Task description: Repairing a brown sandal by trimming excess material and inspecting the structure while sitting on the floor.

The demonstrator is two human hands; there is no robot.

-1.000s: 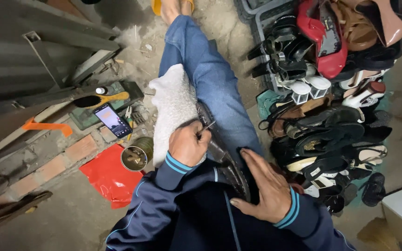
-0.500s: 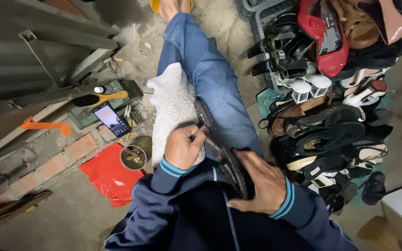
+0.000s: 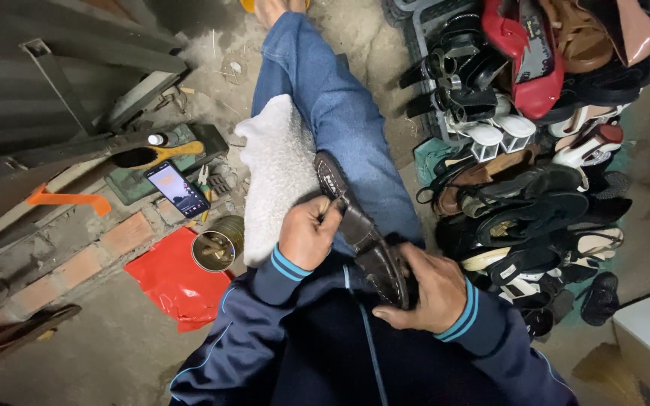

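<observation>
Shifted slightly up the shoe (image 3: 359, 229); left hand (image 3: 308, 233) pinched a tool (image 3: 330, 211), right hand (image 3: 426, 289) clamped the heel. Mid-stitching, seemingly; next called for steady pull.

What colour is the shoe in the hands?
Dark brown: the shoe, gripped by the right hand with the left hand working on it, shows best in the head view.

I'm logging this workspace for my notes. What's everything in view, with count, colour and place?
Shoe: one, dark brown, on the lap.
Tool: one, thin, dark, at the shoe's edge.
Fleece: one, white, over the knee.
Shoe pile: many, mostly black, some red and white, on the ground.
Phone: one, lit screen, on the ground.
Tin: one, open, beside a red sheet.
Brush: one, wooden handle, above the phone.
Left hand: grips the tool.
Right hand: grips the shoe.
</observation>
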